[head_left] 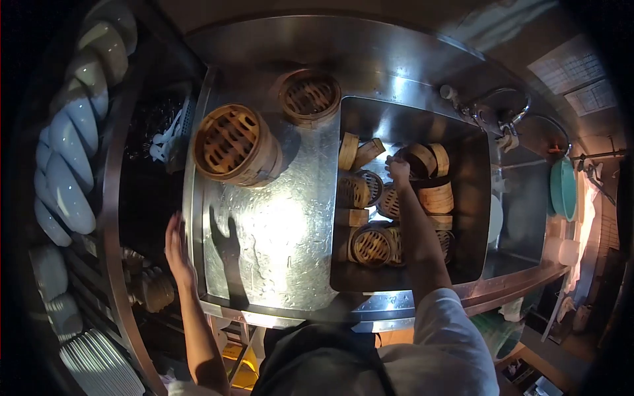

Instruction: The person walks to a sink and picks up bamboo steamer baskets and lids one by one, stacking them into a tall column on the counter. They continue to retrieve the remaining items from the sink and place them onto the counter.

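Note:
Reaching into the deep metal sink (475,264), my right hand (397,169) is closed at the edge of a round bamboo steamer (420,160); its fingertips are small, and whether they grip the rim is unclear. Several more bamboo steamers (373,247) lie around it in the sink, some flat, some tilted on their sides. My left hand (178,251) is beside the left edge of the metal counter (284,264), fingers stretched out, holding nothing. A stack of steamers (231,142) stands on the counter, with another steamer (309,98) behind it, near the sink's corner.
Shelves at the left hold white bowls (69,178) and a row of plates (102,363). A basket with white spoons (168,138) is behind the counter's left edge. A faucet (505,122) is at the back right, and a green basin (563,188) hangs at the far right.

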Demonstrator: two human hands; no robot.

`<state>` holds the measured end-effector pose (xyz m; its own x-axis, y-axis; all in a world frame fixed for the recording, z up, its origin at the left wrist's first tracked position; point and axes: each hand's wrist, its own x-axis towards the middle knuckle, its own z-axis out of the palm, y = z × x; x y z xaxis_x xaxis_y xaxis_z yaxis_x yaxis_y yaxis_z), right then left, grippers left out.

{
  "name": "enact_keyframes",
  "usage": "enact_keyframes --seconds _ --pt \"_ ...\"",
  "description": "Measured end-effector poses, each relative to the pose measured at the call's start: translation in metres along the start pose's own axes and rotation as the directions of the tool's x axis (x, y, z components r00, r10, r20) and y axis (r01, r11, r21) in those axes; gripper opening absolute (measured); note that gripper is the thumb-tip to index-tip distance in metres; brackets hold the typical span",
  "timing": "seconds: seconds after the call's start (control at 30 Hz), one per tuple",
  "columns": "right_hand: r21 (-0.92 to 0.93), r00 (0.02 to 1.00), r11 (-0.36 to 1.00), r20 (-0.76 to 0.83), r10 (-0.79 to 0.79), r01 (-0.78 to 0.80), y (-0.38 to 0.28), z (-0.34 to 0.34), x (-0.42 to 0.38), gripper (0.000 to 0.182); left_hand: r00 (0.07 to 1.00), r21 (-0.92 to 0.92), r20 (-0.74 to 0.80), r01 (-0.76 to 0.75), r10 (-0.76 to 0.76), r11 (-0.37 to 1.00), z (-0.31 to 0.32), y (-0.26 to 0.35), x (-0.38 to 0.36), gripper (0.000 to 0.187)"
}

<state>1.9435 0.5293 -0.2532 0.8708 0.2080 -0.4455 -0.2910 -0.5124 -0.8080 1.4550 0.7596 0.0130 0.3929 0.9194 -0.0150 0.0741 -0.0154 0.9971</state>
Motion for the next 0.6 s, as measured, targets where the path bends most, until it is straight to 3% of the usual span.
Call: enact_keyframes --seconds 0.03,0.07,0.13,0.17,0.2,0.27,0.3,0.4,0.47,0.53,0.6 --pt "0.098 0.967 0.969 0.139 0.212 -0.227 0.007 0.001 0.002 0.044 0.999 0.043 -0.029 0.038 -0.037 0.998 -0.010 -0.007 -0.024 0.047" --pt "0.102 0.964 0.967 0.149 0.218 -0.235 0.016 0.010 0.009 0.044 0.995 0.086 -0.063 0.077 -0.071 0.993 -0.019 -0.015 -0.047 0.046" --pt "0.369 0.885 0.810 0.286 0.368 -0.456 0.036 0.035 0.018 0.059 0.973 0.073 -0.118 0.209 -0.200 0.975 -0.028 -0.020 -0.091 0.045" --pt "0.418 0.854 0.765 0.405 0.327 -0.490 0.041 0.045 0.025 0.067 0.972 0.090 -0.129 0.209 -0.197 0.974 -0.025 -0.020 -0.107 0.045" --pt "0.415 0.843 0.756 0.424 0.332 -0.507 0.040 0.055 0.026 0.067 0.959 0.117 -0.156 0.254 -0.235 0.960 -0.020 -0.017 -0.124 0.046" --pt "0.545 0.894 0.710 0.312 0.321 -0.445 0.027 0.067 0.026 0.057 0.940 0.153 -0.182 0.316 -0.288 0.936 -0.019 -0.015 -0.146 0.047" --pt "0.551 0.890 0.701 0.309 0.334 -0.454 0.033 0.071 0.029 0.042 0.941 0.174 -0.191 0.312 -0.279 0.934 -0.011 -0.011 -0.149 0.047" --pt "0.628 0.916 0.667 0.300 0.266 -0.400 0.051 0.060 0.024 0.031 0.944 0.185 -0.195 0.303 -0.267 0.935 0.015 -0.002 -0.148 0.047" --pt "0.634 0.921 0.682 0.352 0.166 -0.366 0.072 0.043 0.025 0.027 0.964 0.221 -0.115 0.260 -0.240 0.940 0.032 -0.003 -0.135 0.044" --pt "0.704 0.937 0.620 0.232 0.260 -0.346 0.046 0.011 -0.026 0.017 0.975 0.255 -0.024 0.218 -0.219 0.942 0.060 -0.003 -0.118 0.040" --pt "0.832 0.944 0.451 0.319 0.090 -0.324 0.042 -0.016 -0.063 0.023 0.975 0.308 0.088 0.167 -0.203 0.937 0.090 -0.013 -0.105 0.040"
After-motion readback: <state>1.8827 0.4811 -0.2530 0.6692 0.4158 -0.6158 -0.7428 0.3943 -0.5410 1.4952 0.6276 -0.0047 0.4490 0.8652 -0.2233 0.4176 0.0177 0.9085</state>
